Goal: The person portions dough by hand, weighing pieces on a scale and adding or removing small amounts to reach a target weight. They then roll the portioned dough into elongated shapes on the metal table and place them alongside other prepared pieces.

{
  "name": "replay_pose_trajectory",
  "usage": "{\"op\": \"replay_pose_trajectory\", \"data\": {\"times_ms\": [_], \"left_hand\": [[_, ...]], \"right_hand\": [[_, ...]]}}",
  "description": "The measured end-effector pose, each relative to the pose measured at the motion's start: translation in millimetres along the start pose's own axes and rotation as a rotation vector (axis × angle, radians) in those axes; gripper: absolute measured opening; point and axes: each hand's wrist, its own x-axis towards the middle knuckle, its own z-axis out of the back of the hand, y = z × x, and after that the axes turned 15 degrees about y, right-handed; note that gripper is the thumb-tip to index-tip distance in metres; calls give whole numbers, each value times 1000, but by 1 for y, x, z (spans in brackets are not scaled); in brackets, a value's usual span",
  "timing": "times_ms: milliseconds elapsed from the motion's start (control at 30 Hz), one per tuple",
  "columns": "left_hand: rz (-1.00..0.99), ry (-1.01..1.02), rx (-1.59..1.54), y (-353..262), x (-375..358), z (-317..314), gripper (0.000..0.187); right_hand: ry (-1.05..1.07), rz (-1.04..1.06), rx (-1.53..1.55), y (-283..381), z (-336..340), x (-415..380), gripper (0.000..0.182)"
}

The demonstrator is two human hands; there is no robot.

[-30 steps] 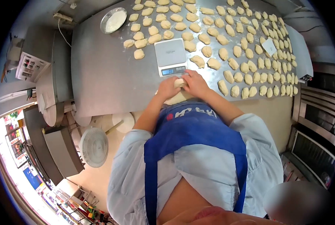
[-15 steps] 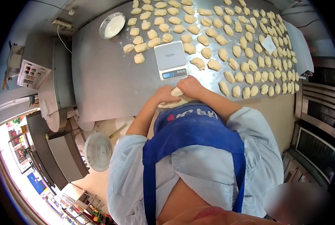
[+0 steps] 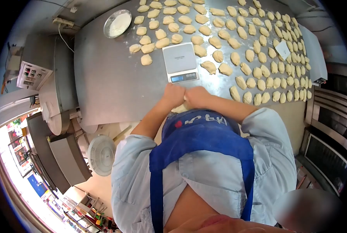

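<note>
Close to the apron, my left hand and my right hand meet at the table's near edge. Both are closed around pale dough, part of which shows below and between them; the rest is hidden by the fingers. Just beyond my hands sits a white kitchen scale with a grey plate and a lit blue display. Right of the scale, a dough piece lies near another dough piece.
Rows of several dough pieces cover the far and right parts of the metal table. A metal bowl of flour stands at the far left. A white card lies among the dough at right. A white fan stands at lower left.
My left hand has risen from beneath the dough to beside my right hand. The hands are now closer together, and less of the dough between them shows.
</note>
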Motion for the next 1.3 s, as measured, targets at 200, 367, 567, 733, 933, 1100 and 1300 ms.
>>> {"op": "replay_pose_trajectory", "data": {"times_ms": [200, 367, 567, 733, 933, 1100, 1300], "left_hand": [[18, -188, -337, -20, -4, -10, 36], [35, -464, -458, -11, -18, -30, 50], [143, -465, -482, 1, -18, -65, 41], [93, -262, -833, -7, -16, -48, 39], [-124, -193, -820, -9, -16, -36, 50], [-164, -114, -891, -16, -19, -27, 51], [-130, 199, -693, -4, -19, -1, 55]], "right_hand": [[-270, 295, 191, 40, 65, -11, 78], [-449, 35, -52, -30, 75, 54, 80], [-750, 330, -118, -26, 23, 54, 59], [-244, 215, 40, -26, -15, 26, 43], [-319, 112, 65, -45, -30, 5, 25], [-358, 62, -126, -37, -31, -2, 16], [-165, 45, -196, -28, -22, 4, 11]]}}
